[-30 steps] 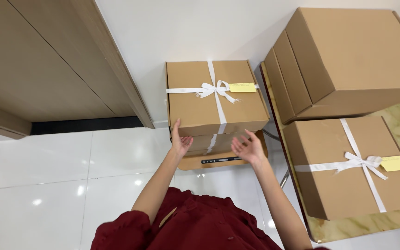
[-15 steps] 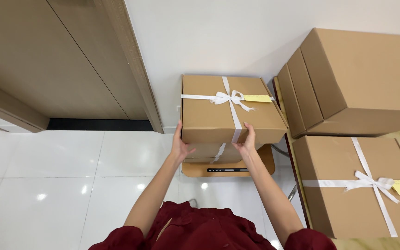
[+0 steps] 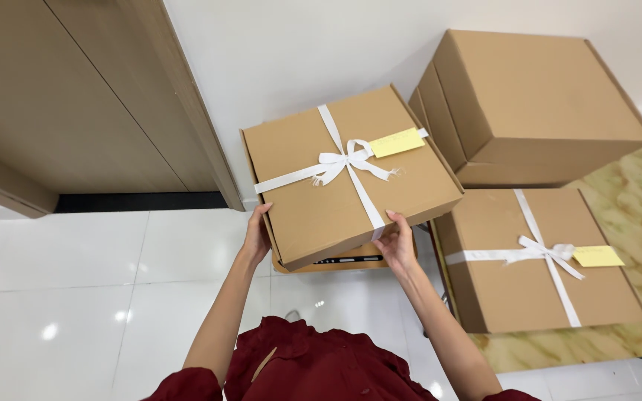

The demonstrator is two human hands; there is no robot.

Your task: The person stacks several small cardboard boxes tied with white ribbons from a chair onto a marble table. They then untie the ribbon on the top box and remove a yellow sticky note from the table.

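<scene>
ribboned brown box (image 3: 336, 186), yellow tag (image 3: 396, 142)

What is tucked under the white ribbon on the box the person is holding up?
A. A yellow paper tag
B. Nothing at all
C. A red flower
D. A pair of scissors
A. The held cardboard box, gripped at its near edge by the left hand and right hand, has a yellow tag lying beside the white ribbon bow on its lid.

The person wears a dark red top (image 3: 321, 367) with a crumpled, open collar; short sleeves bunch at the shoulders, leaving both forearms bare. No rings or watch show.
</scene>
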